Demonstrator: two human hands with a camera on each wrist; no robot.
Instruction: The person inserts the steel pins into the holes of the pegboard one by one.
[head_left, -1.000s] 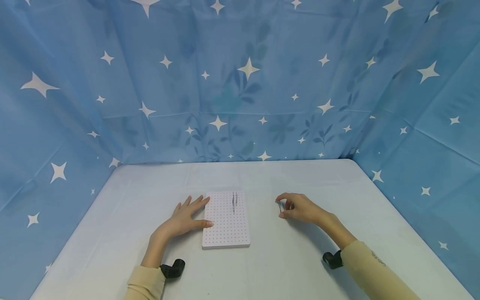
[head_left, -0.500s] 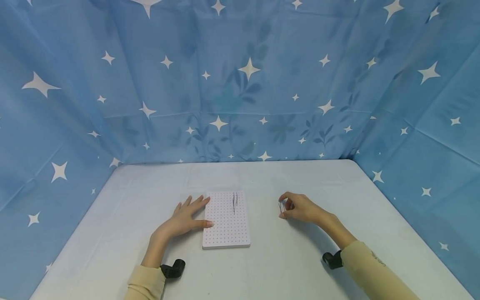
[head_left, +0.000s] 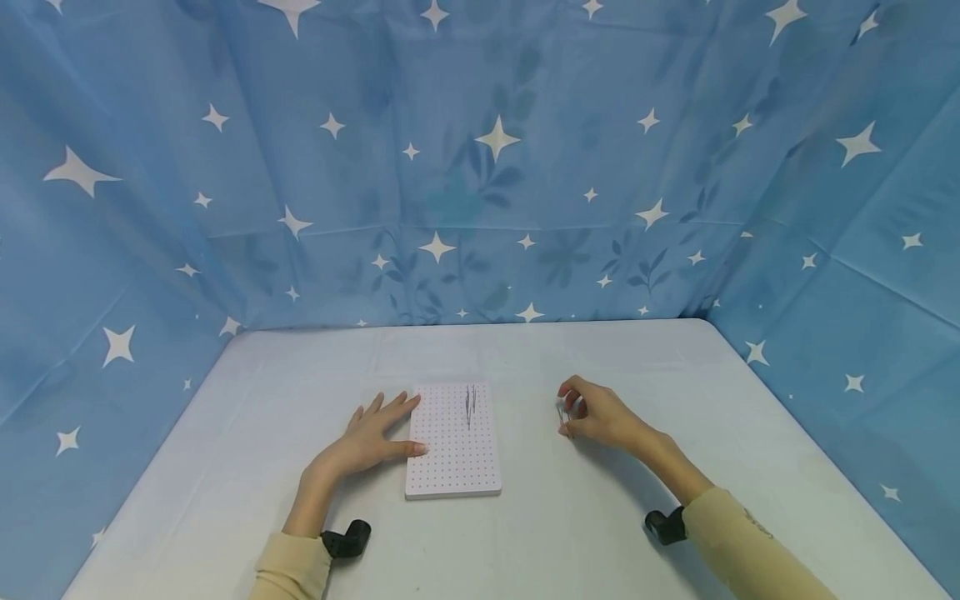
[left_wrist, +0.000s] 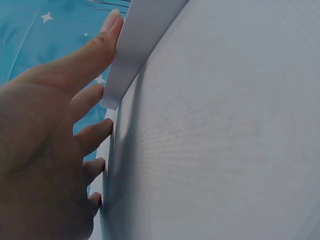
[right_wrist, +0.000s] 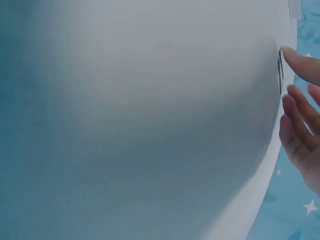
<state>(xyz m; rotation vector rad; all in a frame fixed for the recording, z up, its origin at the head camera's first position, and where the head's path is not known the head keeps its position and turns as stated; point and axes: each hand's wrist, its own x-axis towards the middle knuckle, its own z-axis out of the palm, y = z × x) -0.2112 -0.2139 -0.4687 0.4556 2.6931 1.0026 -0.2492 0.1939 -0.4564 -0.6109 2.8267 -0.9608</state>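
Observation:
A white pegboard (head_left: 453, 467) with rows of small holes lies on the table. Several thin metal pins (head_left: 468, 404) are on its upper right part; whether they stand or lie is hard to tell. My left hand (head_left: 363, 437) has its fingers spread, with thumb and fingertips at the board's left edge. To the right of the board, my right hand (head_left: 600, 417) hovers low, thumb and index finger parted around slender metal pins (right_wrist: 280, 72) on the table. In the right wrist view the thumb tip is at one end of these pins, and the other fingers are slightly apart from them.
The white table (head_left: 525, 542) has rounded far corners. A blue curtain (head_left: 465, 167) with white stars hangs behind it and along both sides. Black wrist cameras (head_left: 347, 539) sit on both forearms.
The right hand's index finger has risen slightly, and the pins under it have shifted a little to the right. The left hand and the pegboard stay where they were.

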